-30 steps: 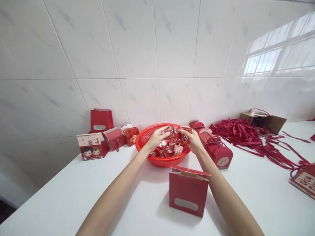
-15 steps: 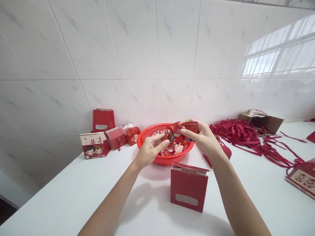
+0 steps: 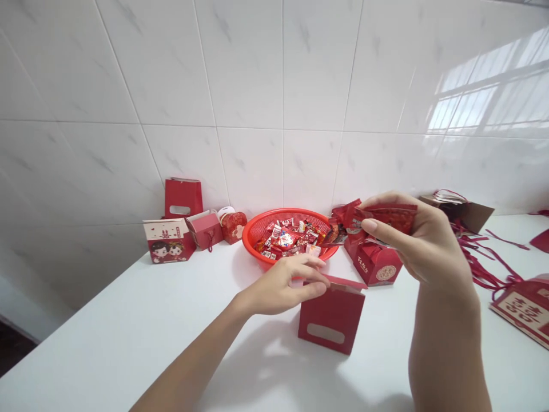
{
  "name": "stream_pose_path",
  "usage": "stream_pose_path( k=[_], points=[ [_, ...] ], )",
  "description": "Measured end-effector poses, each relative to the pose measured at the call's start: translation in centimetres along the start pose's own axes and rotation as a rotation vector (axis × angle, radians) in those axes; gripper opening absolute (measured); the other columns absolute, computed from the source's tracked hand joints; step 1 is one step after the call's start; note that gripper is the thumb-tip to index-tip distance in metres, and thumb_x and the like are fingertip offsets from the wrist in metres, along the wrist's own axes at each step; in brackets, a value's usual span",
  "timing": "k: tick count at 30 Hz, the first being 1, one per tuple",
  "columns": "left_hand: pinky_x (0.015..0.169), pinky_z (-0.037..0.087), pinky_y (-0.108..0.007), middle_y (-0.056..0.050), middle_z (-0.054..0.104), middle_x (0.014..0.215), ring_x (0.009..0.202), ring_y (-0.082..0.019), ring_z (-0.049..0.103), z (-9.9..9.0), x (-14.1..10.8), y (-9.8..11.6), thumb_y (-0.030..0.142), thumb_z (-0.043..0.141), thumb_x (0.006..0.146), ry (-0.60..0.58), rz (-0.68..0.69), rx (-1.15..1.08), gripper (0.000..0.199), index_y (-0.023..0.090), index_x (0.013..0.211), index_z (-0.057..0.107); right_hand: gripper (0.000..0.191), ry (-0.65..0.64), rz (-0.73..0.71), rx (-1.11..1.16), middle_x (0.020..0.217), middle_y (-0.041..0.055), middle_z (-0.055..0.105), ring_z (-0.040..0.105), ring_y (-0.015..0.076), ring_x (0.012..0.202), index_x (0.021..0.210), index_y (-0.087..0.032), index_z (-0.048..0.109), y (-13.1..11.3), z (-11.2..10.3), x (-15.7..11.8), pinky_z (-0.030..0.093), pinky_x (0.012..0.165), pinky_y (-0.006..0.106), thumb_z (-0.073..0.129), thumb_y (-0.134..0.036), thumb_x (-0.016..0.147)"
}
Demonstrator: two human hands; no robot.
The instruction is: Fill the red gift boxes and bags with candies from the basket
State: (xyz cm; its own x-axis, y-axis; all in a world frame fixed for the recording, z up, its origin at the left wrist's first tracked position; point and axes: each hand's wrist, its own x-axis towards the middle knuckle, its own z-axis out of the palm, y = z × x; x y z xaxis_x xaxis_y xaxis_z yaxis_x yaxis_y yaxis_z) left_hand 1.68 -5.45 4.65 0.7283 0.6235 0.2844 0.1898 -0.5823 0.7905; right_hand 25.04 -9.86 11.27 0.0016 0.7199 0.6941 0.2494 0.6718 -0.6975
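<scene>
My left hand [image 3: 289, 286] is at the upper left corner of a standing red paper gift box [image 3: 330, 320]. Its thumb overlaps the box's top edge and the fingers reach above it, thumb and fingers apart; I cannot tell if they touch the box. Raised at the right, my right hand [image 3: 416, 240] pinches several red wrapped candies [image 3: 354, 220] between thumb and fingers. Behind the box, a red plastic basket [image 3: 254, 249] holds many wrapped candies [image 3: 286, 238].
Several decorated red boxes [image 3: 171, 249] stand at the left by the tiled wall [image 3: 249, 166]. A closed red box [image 3: 377, 266] sits right of the basket. Dark red ribbons [image 3: 489, 274], an open carton [image 3: 476, 214] and a flat red bag [image 3: 523, 306] lie farther right.
My right hand has moved right and nearer, carrying the candies away from above the basket. My left hand has let go of them and come down to the gift box's top edge.
</scene>
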Motion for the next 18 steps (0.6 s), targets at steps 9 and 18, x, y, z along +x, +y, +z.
stream_pose_path(
  k=[9, 18],
  points=[
    [0.105, 0.047, -0.041, -0.008, 0.068, 0.119, 0.119, -0.026, 0.059, 1.6, 1.0, -2.3, 0.030, 0.063, 0.091, 0.212, 0.005, 0.064, 0.022, 0.025, 0.106, 0.078, 0.020, -0.176, -0.002, -0.173, 0.089, 0.0051, 0.075, 0.072, 0.0219, 0.084, 0.094, -0.021, 0.072, -0.7, 0.6, 0.0, 0.060, 0.077, 0.033, 0.075, -0.037, 0.084],
    [0.096, 0.053, -0.037, -0.008, 0.074, 0.112, 0.107, -0.023, 0.066, -0.4, 1.3, -3.3, 0.017, 0.052, 0.090, 0.366, 0.055, 0.108, 0.029, 0.022, 0.101, 0.078, 0.013, -0.260, -0.009, -0.176, 0.098, 0.0068, 0.074, 0.070, 0.0225, 0.091, 0.094, -0.019, 0.070, 0.3, 1.6, 0.8, 0.056, 0.083, 0.035, 0.070, -0.031, 0.087]
  ],
)
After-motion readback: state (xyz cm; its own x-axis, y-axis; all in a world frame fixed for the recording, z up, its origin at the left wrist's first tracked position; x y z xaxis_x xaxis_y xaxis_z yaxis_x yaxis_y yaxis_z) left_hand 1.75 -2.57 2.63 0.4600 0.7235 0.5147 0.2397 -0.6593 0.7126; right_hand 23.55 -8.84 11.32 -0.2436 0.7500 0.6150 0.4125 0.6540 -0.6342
